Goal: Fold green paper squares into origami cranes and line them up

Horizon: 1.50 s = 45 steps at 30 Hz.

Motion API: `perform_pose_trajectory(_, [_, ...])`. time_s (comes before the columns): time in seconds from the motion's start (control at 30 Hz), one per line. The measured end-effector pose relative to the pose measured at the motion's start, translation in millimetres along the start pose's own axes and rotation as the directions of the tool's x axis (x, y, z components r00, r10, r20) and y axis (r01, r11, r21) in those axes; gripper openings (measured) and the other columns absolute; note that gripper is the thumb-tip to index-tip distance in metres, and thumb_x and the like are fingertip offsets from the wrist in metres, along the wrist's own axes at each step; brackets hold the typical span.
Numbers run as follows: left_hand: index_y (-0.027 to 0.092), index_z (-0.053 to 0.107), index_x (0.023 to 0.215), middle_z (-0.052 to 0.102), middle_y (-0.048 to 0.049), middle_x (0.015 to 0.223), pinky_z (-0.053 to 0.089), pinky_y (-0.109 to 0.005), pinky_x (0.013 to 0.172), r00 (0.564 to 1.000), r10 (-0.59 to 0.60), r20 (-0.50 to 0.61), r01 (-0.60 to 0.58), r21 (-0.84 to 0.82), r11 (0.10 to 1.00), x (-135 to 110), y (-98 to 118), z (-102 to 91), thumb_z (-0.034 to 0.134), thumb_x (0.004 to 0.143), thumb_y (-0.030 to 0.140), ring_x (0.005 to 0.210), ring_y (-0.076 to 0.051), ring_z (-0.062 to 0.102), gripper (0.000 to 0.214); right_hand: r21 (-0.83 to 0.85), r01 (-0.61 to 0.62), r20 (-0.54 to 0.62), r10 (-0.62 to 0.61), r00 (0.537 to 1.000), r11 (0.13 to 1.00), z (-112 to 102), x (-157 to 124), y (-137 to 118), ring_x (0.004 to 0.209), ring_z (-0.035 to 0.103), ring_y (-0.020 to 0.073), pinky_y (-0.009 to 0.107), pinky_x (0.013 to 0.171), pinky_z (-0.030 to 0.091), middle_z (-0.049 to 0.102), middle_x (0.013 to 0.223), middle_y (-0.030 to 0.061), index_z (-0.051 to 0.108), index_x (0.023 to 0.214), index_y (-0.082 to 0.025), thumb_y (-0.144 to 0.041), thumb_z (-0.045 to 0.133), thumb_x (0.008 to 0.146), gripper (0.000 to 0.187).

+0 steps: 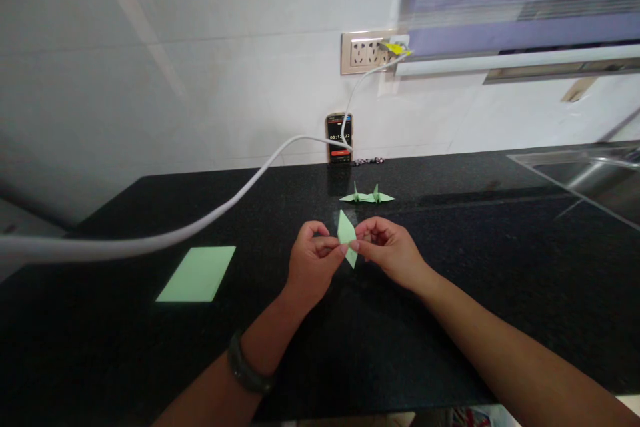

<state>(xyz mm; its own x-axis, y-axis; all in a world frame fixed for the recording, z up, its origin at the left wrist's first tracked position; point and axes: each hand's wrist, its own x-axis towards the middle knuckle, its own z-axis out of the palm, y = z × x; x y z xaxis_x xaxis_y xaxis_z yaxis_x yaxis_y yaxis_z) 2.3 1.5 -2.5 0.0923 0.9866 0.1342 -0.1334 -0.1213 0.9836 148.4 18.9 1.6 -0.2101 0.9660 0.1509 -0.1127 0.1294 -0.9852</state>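
Observation:
A small folded piece of light green paper (347, 235), diamond-shaped, is held upright just above the black countertop (450, 267). My left hand (313, 267) pinches its left side with thumb and fingers closed on it. My right hand (390, 250) pinches its right side the same way. A dark band sits on my left wrist. Behind my hands, two finished green paper cranes (367, 197) stand side by side on the counter.
A stack of flat green paper sheets (197, 273) lies at the left. A phone (339, 137) showing a timer leans against the white wall, its white cable (200, 227) running from the wall socket (367, 52) across the left. A steel sink (590, 177) is at the right.

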Motion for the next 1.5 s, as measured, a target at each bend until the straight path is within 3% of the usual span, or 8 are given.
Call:
perform_pose_trajectory(0.2, [0.021, 0.037, 0.084, 0.06, 0.0044, 0.059, 0.033, -0.015, 0.043, 1.0, -0.02, 0.012, 0.02, 0.0, 1.0, 1.2, -1.0, -1.3, 0.063, 0.068, 0.022, 0.045, -0.006, 0.049, 0.03, -0.036, 0.026, 0.055, -0.024, 0.998, 0.999, -4.6, 0.5, 3.2, 0.048, 0.043, 0.0047, 0.018, 0.045, 0.035, 0.05, 0.059, -0.0053, 0.055, 0.077, -0.017, -0.02, 0.065, 0.066, 0.015])
perform_pose_trajectory(0.37, [0.021, 0.037, 0.09, 0.061, 0.0048, 0.059, 0.041, -0.019, 0.05, 0.995, -0.039, 0.09, 0.048, -0.103, 0.994, 2.5, 1.3, -1.4, 0.065, 0.066, 0.019, 0.05, -0.009, 0.055, 0.036, 0.018, -0.044, 0.175, 0.041, 0.984, 0.999, -9.4, 0.9, 4.0, 0.054, 0.049, 0.0067, 0.018, 0.045, 0.038, 0.056, 0.069, -0.0016, 0.058, 0.085, -0.017, -0.024, 0.064, 0.069, 0.019])
perform_pose_trajectory(0.63, [0.018, 0.045, 0.089, 0.061, 0.0038, 0.061, 0.043, -0.02, 0.051, 0.991, -0.047, 0.123, 0.058, -0.093, 0.994, 2.4, -0.1, -2.4, 0.064, 0.067, 0.019, 0.051, -0.008, 0.055, 0.028, 0.052, -0.068, 0.122, 0.061, 0.991, 0.996, -11.4, 1.5, 6.2, 0.05, 0.047, 0.0059, 0.019, 0.046, 0.04, 0.059, 0.065, -0.0013, 0.062, 0.075, -0.016, -0.024, 0.067, 0.066, 0.013])
perform_pose_trajectory(0.8, [0.013, 0.054, 0.079, 0.062, 0.0008, 0.063, 0.046, -0.022, 0.054, 0.988, -0.1, 0.115, 0.109, -0.073, 0.991, 3.1, 1.6, -2.0, 0.065, 0.065, 0.019, 0.054, -0.009, 0.057, 0.019, 0.093, -0.062, 0.168, 0.046, 0.985, 0.994, -11.8, 1.6, 5.1, 0.053, 0.05, 0.0067, 0.021, 0.048, 0.042, 0.06, 0.07, -0.0009, 0.063, 0.075, -0.017, -0.021, 0.067, 0.066, 0.011])
perform_pose_trajectory(1.0, [0.012, 0.06, 0.071, 0.063, 0.0005, 0.059, 0.046, -0.02, 0.052, 0.992, -0.096, 0.077, 0.1, -0.055, 0.993, 2.4, 6.0, -1.6, 0.067, 0.062, 0.016, 0.051, -0.008, 0.057, 0.013, 0.106, 0.036, 0.195, -0.056, 0.979, 0.994, -14.0, 2.6, 6.8, 0.055, 0.052, 0.0067, 0.021, 0.05, 0.042, 0.057, 0.073, -0.0002, 0.067, 0.072, -0.018, -0.016, 0.066, 0.067, 0.005])
perform_pose_trajectory(1.13, [0.013, 0.061, 0.069, 0.063, 0.0011, 0.057, 0.045, -0.02, 0.051, 0.993, -0.099, 0.061, 0.104, -0.096, 0.99, 1.9, 5.6, -2.3, 0.067, 0.061, 0.015, 0.049, -0.008, 0.056, 0.01, 0.132, 0.087, 0.203, -0.113, 0.973, 0.987, -15.4, 2.2, 9.4, 0.058, 0.053, 0.0068, 0.021, 0.052, 0.043, 0.057, 0.078, 0.0003, 0.068, 0.076, -0.02, -0.013, 0.064, 0.068, 0.011])
perform_pose_trajectory(1.37, [0.013, 0.059, 0.072, 0.062, 0.0014, 0.058, 0.047, -0.021, 0.053, 0.984, -0.141, 0.114, 0.163, -0.221, 0.961, 1.5, 1.4, -3.1, 0.065, 0.064, 0.015, 0.051, -0.009, 0.057, 0.011, 0.118, 0.11, 0.285, -0.139, 0.948, 0.987, -18.8, 2.2, 6.8, 0.062, 0.053, 0.0078, 0.023, 0.056, 0.045, 0.054, 0.081, 0.0009, 0.069, 0.075, -0.021, -0.014, 0.062, 0.071, 0.011])
perform_pose_trajectory(1.5, [0.016, 0.053, 0.083, 0.063, 0.0006, 0.064, 0.048, -0.024, 0.054, 0.968, -0.195, 0.155, 0.229, -0.246, 0.942, 1.8, 5.1, -3.1, 0.063, 0.066, 0.019, 0.058, -0.012, 0.06, 0.021, 0.056, 0.131, 0.283, -0.142, 0.949, 0.99, -19.1, 1.8, 2.8, 0.061, 0.053, 0.0084, 0.024, 0.056, 0.045, 0.054, 0.081, 0.0012, 0.069, 0.074, -0.022, -0.017, 0.062, 0.071, 0.01])
